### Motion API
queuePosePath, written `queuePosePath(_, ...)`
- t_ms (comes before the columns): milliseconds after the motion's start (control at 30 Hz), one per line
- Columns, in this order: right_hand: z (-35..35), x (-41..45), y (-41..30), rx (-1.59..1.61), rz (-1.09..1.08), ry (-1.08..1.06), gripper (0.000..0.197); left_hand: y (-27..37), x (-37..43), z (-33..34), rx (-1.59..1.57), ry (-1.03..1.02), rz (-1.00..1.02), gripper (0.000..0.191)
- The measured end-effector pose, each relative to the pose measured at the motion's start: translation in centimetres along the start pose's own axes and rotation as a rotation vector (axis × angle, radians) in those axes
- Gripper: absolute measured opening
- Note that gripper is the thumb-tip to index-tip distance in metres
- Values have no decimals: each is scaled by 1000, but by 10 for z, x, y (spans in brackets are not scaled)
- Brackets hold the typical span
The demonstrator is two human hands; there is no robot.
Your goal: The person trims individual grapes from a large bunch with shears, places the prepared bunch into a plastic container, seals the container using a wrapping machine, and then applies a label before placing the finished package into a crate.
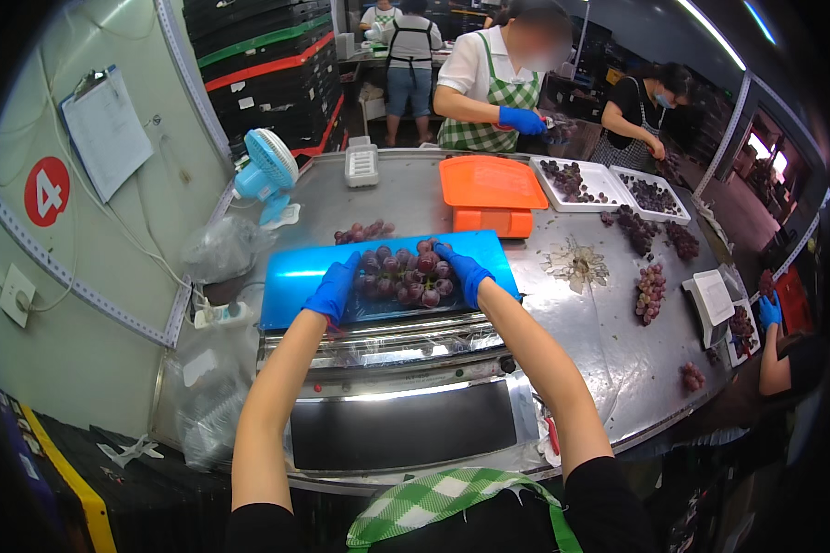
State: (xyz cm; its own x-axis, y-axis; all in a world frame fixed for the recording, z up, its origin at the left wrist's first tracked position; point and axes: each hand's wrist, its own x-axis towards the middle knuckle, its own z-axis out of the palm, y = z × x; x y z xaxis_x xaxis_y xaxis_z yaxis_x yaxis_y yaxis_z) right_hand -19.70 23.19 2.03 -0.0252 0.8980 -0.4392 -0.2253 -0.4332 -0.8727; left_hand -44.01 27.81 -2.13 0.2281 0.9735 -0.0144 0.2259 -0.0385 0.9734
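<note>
A cluster of dark red grapes (409, 275) lies between my two blue-gloved hands, above the blue top plate (297, 287) of a film wrapping machine. Clear film seems to stretch over the fruit, and any tray beneath is hidden. My left hand (333, 290) grips the pack's left side, thumb up along the edge. On the right side, my right hand (462, 273) curls its fingers over the far corner. Nearer to me are the machine's shiny film rollers (387, 345) and a dark flat plate (404, 425). More grapes (364, 231) rest just beyond the blue plate.
An orange scale (492, 183) stands behind the machine, with white trays of grapes (577, 183) to its right. Loose bunches (650, 294) and a white scale (712, 297) occupy the right side. A blue fan (266, 169) and plastic bags (221, 249) sit left. Co-workers stand around the table.
</note>
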Motion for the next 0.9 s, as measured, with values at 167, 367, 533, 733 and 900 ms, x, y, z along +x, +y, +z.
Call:
queuePosePath(167,-5,-14,-8,-49,67,-28,54,45,-18,0,126,-20,-222,50)
queuePosePath(367,-47,-81,11,-630,-454,420,53,52,-99,-19,428,444,189,45)
queuePosePath(533,-72,-130,39,-1331,-468,684,32,46,-170,-25,1084,482,-73,49)
queuePosePath(733,-54,-122,55,-1458,-421,634,32,42,-167,-3,1264,492,-47,50)
queuePosePath(900,-62,-107,55,-1051,-349,560,28,18,-148,-8,848,421,-45,35)
